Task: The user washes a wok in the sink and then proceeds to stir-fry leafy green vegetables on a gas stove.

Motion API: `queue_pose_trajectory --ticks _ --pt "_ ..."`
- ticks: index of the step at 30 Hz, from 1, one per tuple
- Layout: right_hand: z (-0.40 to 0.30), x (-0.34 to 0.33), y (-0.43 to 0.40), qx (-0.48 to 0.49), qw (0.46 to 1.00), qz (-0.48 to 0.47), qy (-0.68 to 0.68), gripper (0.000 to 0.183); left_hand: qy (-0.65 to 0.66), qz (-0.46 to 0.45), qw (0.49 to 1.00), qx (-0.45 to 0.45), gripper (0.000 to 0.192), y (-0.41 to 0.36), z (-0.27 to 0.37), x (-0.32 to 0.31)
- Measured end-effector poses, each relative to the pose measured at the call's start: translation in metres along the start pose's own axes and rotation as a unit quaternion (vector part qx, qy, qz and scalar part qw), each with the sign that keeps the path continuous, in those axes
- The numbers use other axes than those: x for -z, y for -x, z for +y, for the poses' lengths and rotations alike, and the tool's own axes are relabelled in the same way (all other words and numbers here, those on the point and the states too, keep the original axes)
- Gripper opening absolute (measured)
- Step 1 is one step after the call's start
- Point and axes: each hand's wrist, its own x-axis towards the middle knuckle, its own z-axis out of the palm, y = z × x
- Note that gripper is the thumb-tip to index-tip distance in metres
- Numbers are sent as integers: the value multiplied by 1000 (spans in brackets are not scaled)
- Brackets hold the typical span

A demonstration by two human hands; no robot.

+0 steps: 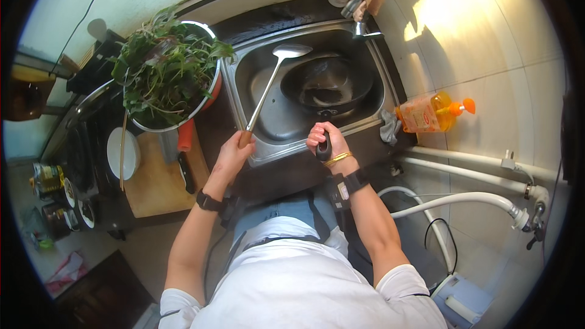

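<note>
My left hand [235, 152] grips the wooden handle of a metal wok spatula [266, 93]. The spatula's wide steel blade points away from me, above the sink. A dark wok [329, 83] is over the right part of the stainless steel sink [267, 121], and some liquid or wet shine shows inside it. Its black handle [324, 146] extends towards me, with my right hand [330, 139] closed around it. Whether the wok touches the sink bottom, I cannot tell.
Left of the sink, a pot [211, 93] heaped with leafy greens [169, 71] stands by a cutting board [146, 201], knife [186, 173] and white bowl [122, 148]. A faucet [361, 27] rises at the back right corner. An orange soap bottle [422, 114] and grey rag [390, 128] sit right.
</note>
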Motion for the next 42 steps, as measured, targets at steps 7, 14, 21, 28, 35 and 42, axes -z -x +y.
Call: queue_pose_trajectory --ticks 7,14,21,28,35,42 --pt "23 -7 31 85 963 112 229 11 21 30 999 14 24 12 -10 2" --pt "45 -4 42 99 910 200 349 11 14 25 1000 -9 24 14 -26 4" --pt "58 -4 49 112 871 217 427 11 9 26 999 -24 23 21 -39 5" --pt "66 -6 52 122 845 226 469 10 2 35 999 -36 22 25 -50 7" --pt "69 -1 55 137 821 228 505 9 5 26 999 -39 21 28 -53 11" --pt "71 2 55 124 830 216 499 9 -3 37 998 -40 21 31 -58 8"
